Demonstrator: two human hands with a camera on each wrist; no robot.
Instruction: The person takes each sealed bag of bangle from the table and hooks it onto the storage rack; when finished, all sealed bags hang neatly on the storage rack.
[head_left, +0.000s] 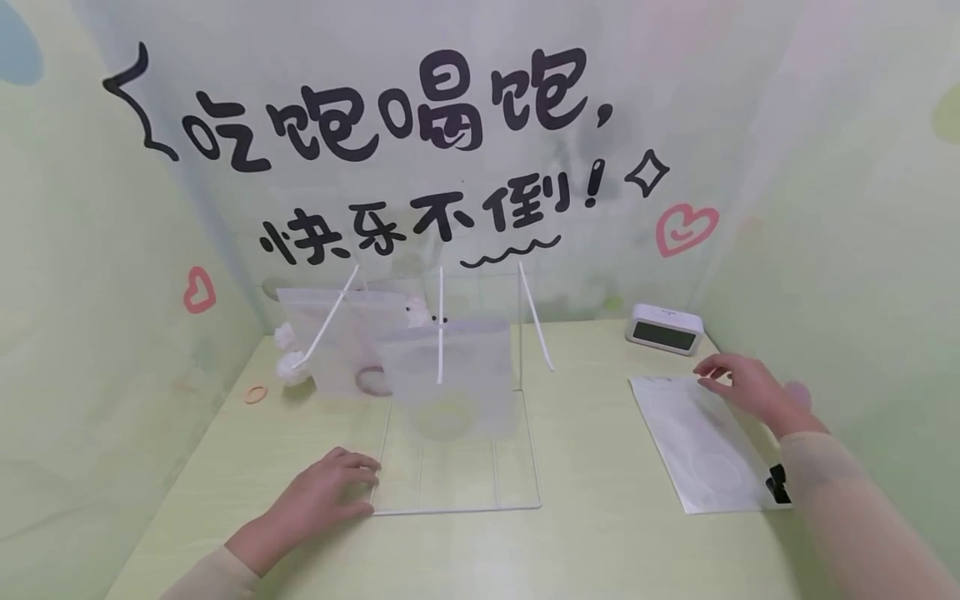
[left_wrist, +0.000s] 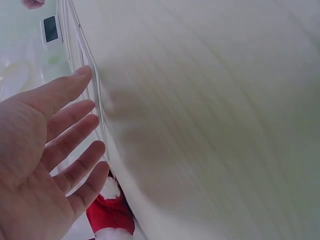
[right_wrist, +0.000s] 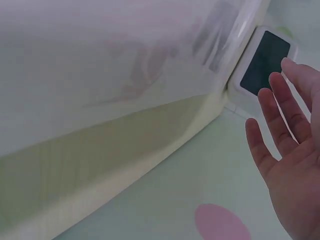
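Note:
A white wire rack (head_left: 457,510) with three long prongs stands on the pale wooden table. Two frosted translucent bags hang from it, one on the left prong (head_left: 330,354) and one on the middle prong (head_left: 450,367). Beside the front left of the rack's base is my left hand (head_left: 315,496), its fingertips at the wire and its fingers loosely extended. Over at the right lies a flat frosted bag (head_left: 686,442). My right hand (head_left: 750,387) hovers at that bag's far right corner, fingers relaxed and holding nothing; whether a fingertip touches it I cannot tell.
A white digital clock (head_left: 663,330) stands behind the flat bag. Small black objects (head_left: 778,485) sit by its right edge, partly behind my forearm. White fluffy items (head_left: 291,367) and an orange ring (head_left: 256,394) lie back left. Printed curtain walls (head_left: 862,208) enclose the table.

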